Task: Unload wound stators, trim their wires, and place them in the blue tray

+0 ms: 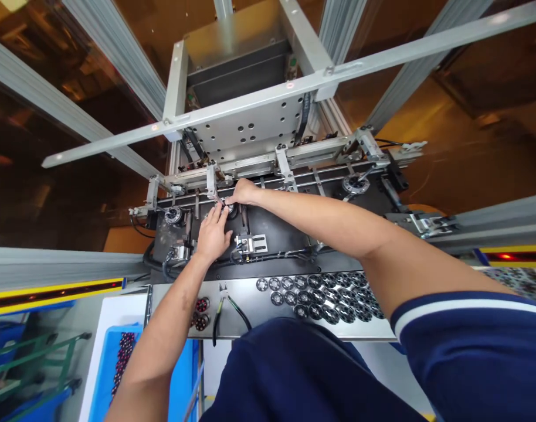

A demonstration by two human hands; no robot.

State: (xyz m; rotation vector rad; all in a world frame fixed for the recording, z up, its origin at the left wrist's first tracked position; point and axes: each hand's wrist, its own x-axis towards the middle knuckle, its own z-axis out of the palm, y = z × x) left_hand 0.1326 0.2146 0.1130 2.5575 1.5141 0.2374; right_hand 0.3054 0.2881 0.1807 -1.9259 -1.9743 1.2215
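Observation:
My left hand (213, 235) lies palm down over the black machine bed, its fingers stretched out and the thumb apart. Its fingertips reach the left side of a round dark part (231, 210) seated under a metal arm (211, 180). From the other side comes my right hand (243, 192), fingers curled in and one digit pointing down-left at that same part. Whatever its fingers pinch is hidden. Another round part (173, 215) sits in a holder to the left, and a further one (355, 185) in a holder to the right.
On the metal ledge rest several round dark parts (314, 296), green-handled cutters (224, 302) and several red-and-black parts (202, 305). A blue bin (103, 351) stands lower left. A long bar (289, 85) crosses overhead. Small clamp blocks (246, 245) stick out near my left hand.

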